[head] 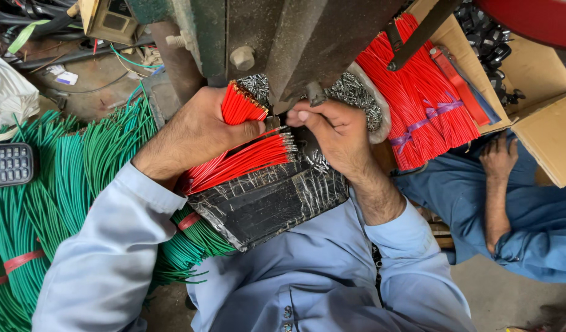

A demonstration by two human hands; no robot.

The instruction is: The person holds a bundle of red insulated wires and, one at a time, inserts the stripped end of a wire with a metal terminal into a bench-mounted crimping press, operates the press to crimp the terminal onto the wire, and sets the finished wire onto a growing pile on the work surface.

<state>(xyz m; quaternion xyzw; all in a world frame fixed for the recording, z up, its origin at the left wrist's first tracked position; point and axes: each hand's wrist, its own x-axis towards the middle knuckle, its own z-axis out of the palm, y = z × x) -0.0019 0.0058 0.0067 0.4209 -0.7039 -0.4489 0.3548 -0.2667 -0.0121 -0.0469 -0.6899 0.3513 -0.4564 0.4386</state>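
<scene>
Gripping a bundle of red wires point(237, 157), the left hand point(193, 132) closes its fingers round the strands, one end of the bundle standing up past the thumb and the other fanning out toward the right with bare metal tips showing. The right hand point(332, 132) is pinched narrow, thumb and fingertips together on something small just under the dark metal machine point(295, 37); what it pinches is too small to tell. Both hands meet close together at the foot of that machine, over a black taped pad point(264, 203) that rests on the person's lap, with the red wires lying across its upper edge. A heap of small metal terminals point(356, 95) sits in a pale dish just behind the right hand, and a few more lie loose on the pad near the wire tips.

To the left, a thick mass of green wires point(61, 178) spreads out, bound with red bands, and a small keypad phone point(9, 164) lies on it at the far left edge. To the right, a cardboard box point(550, 132) holds another sheaf of red wires point(424, 92) tied with a purple band. Beside it sits another person in blue, one hand point(498, 157) resting on the knee.
</scene>
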